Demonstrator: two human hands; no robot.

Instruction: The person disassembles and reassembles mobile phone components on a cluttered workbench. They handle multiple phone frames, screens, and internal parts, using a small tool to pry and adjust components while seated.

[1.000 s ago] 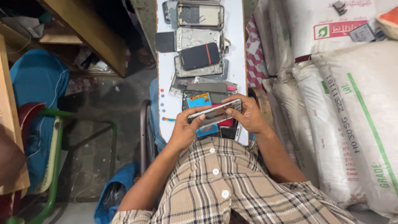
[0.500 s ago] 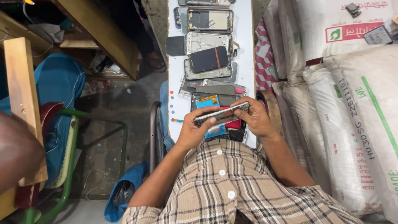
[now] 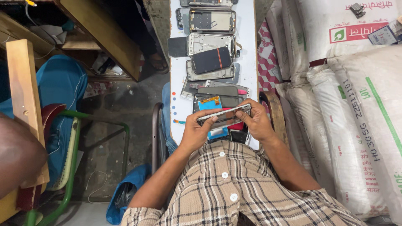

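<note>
While both hands are raised just above the near end of the worktop [image 3: 178, 83], a phone frame [image 3: 224, 116] is held between them, clear of the parts lying below. Left hand [image 3: 197, 132]: grip closed on the frame's left end, thumb on top, fingers wrapped beneath. Right hand [image 3: 256, 123]: grip closed on the frame's right end, thumb across the near edge, fingers curled over the far edge.

The frame's long axis runs from one grip to the other, roughly left to right, with the right end tilted slightly away from the body. Both hands touch it, so neither is nearer; the frame spans the gap between the two grips.

Directly beneath the grips lie a blue part [image 3: 210, 104] and a red part [image 3: 236, 125]. Beyond the grips, farther along the worktop, a dark phone back [image 3: 211, 60] rests on a row of bare phone housings [image 3: 211, 21]. White sacks [image 3: 356, 117] are stacked to the right of the right-hand grip.
</note>
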